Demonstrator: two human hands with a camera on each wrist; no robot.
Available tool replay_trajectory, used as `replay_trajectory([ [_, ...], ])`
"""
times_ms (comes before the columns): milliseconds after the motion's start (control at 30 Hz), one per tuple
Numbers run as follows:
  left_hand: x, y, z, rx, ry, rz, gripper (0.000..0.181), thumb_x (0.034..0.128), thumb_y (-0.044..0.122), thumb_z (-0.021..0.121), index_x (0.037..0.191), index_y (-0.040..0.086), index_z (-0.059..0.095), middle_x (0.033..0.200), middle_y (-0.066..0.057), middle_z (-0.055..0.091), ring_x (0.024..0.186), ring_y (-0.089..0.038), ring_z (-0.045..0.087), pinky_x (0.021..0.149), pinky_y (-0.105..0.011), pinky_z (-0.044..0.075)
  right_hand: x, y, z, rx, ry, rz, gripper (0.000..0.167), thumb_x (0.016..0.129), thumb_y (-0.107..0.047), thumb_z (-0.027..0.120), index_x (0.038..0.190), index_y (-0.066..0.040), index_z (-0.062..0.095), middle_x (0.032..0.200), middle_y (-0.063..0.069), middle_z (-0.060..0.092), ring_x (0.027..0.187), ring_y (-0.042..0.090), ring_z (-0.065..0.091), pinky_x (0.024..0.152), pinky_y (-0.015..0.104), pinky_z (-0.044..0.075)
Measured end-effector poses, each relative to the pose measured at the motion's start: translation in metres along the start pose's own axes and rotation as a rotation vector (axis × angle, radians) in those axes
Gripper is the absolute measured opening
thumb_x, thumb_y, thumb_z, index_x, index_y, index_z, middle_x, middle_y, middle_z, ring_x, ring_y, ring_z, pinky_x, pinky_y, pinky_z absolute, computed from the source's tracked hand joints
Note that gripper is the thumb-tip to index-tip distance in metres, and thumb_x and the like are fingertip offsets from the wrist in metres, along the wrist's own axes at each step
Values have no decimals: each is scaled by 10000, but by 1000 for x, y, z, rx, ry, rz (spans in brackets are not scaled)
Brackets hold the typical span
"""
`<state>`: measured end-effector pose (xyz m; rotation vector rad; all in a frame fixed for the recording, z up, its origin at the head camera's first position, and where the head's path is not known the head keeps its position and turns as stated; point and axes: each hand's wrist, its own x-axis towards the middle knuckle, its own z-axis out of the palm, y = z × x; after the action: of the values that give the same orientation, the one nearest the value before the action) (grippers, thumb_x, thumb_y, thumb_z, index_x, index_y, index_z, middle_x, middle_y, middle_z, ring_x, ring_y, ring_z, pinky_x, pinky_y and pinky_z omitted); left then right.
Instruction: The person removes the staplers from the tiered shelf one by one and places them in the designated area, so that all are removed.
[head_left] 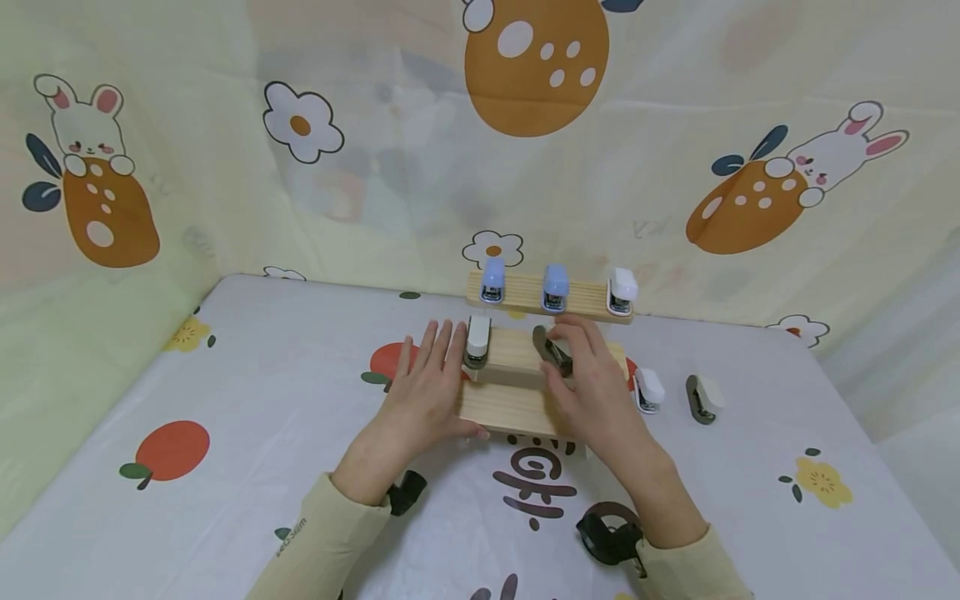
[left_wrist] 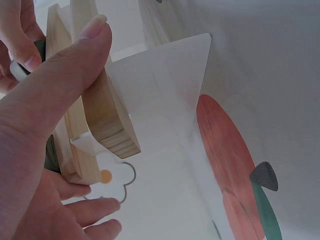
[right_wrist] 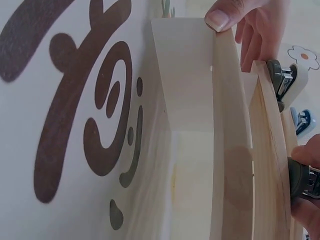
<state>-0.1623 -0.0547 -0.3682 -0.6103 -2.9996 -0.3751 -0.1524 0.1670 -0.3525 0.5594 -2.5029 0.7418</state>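
Observation:
A tiered wooden stand (head_left: 506, 406) with translucent white side panels (left_wrist: 162, 75) stands on the table. My left hand (head_left: 423, 392) rests at its left end, fingers straight, its thumb on the lowest step. On the middle step, my right hand (head_left: 603, 396) grips a dark green mini stapler (head_left: 552, 357) between thumb and fingers; the hand partly hides it. A stapler with a white top and dark green base (head_left: 477, 340) sits on that step's left end, beside the left fingertips. The top step bears two blue staplers (head_left: 492, 279) (head_left: 555, 287) and a white one (head_left: 622, 291).
To the right of the stand, a white stapler (head_left: 648, 390) and a white-and-dark-green stapler (head_left: 704, 398) lie on the printed tablecloth (head_left: 247, 400). A patterned curtain (head_left: 390, 183) hangs behind the table. Black wrist cameras (head_left: 609, 537) sit below both hands.

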Motion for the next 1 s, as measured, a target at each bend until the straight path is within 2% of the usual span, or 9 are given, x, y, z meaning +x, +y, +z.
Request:
replay_trajectory([
  [433, 0, 1, -2, -18, -3, -6, 1392, 594, 592, 886, 1587, 29, 90, 1644, -207, 176, 1543, -368, 108, 1234, -585, 102, 1, 0, -12, -10, -42, -88, 410, 852, 25, 723, 1249, -25, 635, 1406, 149, 539, 1291, 319, 542, 1005, 476, 514],
  [800, 0, 1, -3, -24, 0, 0, 1391, 588, 583, 892, 1586, 26, 99, 1643, -209, 178, 1539, -377, 123, 1231, -591, 108, -3, 2, -19, -33, -19, -104, 413, 833, 40, 730, 1235, -8, 652, 1381, 152, 575, 1238, 335, 595, 948, 479, 545],
  [1000, 0, 1, -1, -19, -4, -2, 1395, 584, 587, 891, 1585, 25, 100, 1641, -211, 182, 1540, -374, 118, 1229, -593, 115, -9, 4, -26, -53, -34, -98, 426, 843, 37, 718, 1259, -18, 640, 1390, 136, 567, 1251, 317, 580, 949, 464, 545],
])
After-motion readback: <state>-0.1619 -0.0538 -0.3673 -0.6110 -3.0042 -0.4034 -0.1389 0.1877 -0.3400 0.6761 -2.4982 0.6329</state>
